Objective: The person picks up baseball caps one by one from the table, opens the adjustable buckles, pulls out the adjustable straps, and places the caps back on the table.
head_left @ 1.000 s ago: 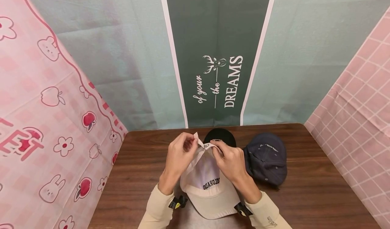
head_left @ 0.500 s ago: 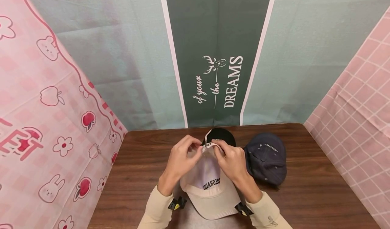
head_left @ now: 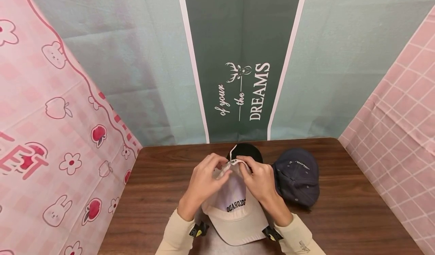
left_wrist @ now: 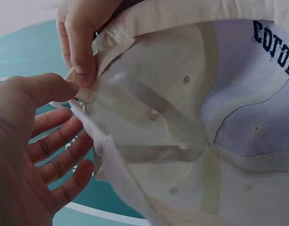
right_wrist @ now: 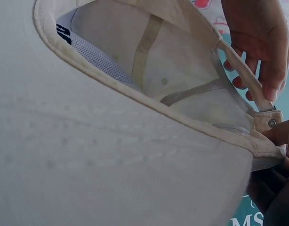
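A cream baseball cap (head_left: 234,228) is upside down with its brim toward me, its inside and the reversed lettering showing. My right hand (head_left: 259,177) pinches the rear band beside the small metal buckle, where an eyelet (right_wrist: 272,123) shows. On the other side, my left hand (head_left: 206,177) has its thumb and index finger at the strap (left_wrist: 90,125) next to the buckle (left_wrist: 81,104); its other fingers spread behind the strap. The strap's loose end (head_left: 232,150) sticks up between both hands.
A black cap (head_left: 245,149) lies behind the cream one, partly hidden by it and the hands. To the right is a navy cap (head_left: 299,175). All are on a brown wooden table (head_left: 353,209), with a green cloth (head_left: 153,77) hanging behind its far edge.
My left hand has let go of the strap's loose end, which now stands up, and has come in toward the buckle, gripping lower on the strap. My right hand stays in place.
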The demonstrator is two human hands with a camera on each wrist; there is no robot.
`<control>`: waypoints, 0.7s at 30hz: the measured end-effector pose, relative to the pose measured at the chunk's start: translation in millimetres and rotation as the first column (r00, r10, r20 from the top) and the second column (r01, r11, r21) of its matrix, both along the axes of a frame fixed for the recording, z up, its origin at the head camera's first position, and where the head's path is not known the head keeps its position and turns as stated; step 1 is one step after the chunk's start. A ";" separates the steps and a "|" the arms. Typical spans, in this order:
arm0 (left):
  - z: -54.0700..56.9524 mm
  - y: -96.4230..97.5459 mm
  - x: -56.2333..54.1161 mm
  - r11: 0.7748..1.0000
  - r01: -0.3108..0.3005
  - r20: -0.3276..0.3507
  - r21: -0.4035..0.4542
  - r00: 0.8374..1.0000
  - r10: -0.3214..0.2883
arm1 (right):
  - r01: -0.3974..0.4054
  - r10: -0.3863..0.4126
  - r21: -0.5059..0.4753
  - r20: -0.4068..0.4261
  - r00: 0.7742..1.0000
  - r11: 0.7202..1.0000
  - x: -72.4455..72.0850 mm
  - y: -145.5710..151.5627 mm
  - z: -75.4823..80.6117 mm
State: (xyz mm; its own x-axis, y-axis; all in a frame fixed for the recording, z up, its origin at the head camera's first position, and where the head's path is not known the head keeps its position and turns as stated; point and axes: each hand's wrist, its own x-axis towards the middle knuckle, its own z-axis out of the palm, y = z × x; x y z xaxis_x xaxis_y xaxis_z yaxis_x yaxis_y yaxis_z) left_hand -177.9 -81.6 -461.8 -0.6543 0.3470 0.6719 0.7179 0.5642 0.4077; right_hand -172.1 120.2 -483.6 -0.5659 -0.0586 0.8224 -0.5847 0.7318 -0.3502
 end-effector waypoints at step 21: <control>-2.3 4.9 1.3 0.995 -0.100 -0.046 -0.012 0.994 0.100 | -0.064 0.062 0.061 0.030 0.998 0.996 0.2 -1.5 0.7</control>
